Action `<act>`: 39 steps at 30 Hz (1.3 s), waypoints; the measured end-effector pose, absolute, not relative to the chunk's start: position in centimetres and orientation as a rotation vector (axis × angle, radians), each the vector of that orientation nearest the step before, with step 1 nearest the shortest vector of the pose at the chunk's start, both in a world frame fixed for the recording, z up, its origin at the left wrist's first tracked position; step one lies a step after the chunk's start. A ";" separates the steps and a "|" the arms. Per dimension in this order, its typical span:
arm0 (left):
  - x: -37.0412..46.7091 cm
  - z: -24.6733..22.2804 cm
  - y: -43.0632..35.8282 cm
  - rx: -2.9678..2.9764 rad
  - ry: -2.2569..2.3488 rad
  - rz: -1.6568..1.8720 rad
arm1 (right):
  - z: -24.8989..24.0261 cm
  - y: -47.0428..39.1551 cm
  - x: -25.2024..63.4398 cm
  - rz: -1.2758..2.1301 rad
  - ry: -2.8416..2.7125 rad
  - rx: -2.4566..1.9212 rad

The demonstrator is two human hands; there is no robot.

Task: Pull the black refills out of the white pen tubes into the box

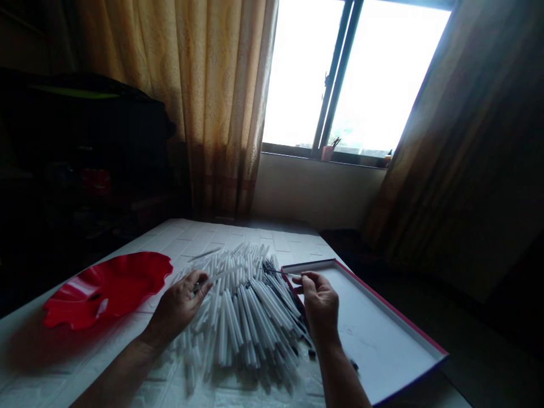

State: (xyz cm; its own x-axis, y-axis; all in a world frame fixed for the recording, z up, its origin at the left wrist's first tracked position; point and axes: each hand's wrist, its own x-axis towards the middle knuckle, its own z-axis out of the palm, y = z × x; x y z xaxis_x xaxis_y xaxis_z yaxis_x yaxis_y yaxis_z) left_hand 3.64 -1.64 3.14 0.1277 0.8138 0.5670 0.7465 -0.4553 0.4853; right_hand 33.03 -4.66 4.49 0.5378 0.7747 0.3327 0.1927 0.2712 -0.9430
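Note:
A large heap of white, translucent tubes (250, 323) lies in the middle of the table, with thin dark sticks (270, 267) at its right side. My left hand (186, 298), at the heap's left edge, is closed on a whitish tube (225, 273) that points right. Over the near left corner of a shallow white box lid, my right hand (318, 300) pinches a thin dark stick (278, 272) whose tip points left toward the tube. The tip and the tube's end are blurred, and I cannot tell whether they touch.
A red wavy-edged bowl (114, 289) stands on the left of the white brick-patterned table (182, 235). The white lid with a red rim (391, 306) lies at the right. Small black pieces (312, 354) lie near its left edge. Curtains and a bright window are behind.

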 end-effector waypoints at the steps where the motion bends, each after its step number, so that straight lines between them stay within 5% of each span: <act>1: 3.7 3.2 -1.7 2.295 1.587 1.248 | 4.4 -4.7 32.9 0.467 -1.014 -1.315; 12: 4.5 2.9 -2.2 2.398 1.413 1.299 | 4.4 -5.3 32.9 0.247 -1.448 -1.765; 21: 5.3 2.5 -2.8 2.487 1.228 1.347 | 4.0 -5.2 32.4 0.307 -1.549 -1.550; 28: 7.0 2.1 -4.1 2.530 1.096 1.289 | 4.2 -5.8 28.6 1.166 -1.176 -0.980; 39: 7.0 2.4 -4.6 2.509 1.132 1.075 | 3.3 -4.6 28.8 1.070 -0.923 -0.878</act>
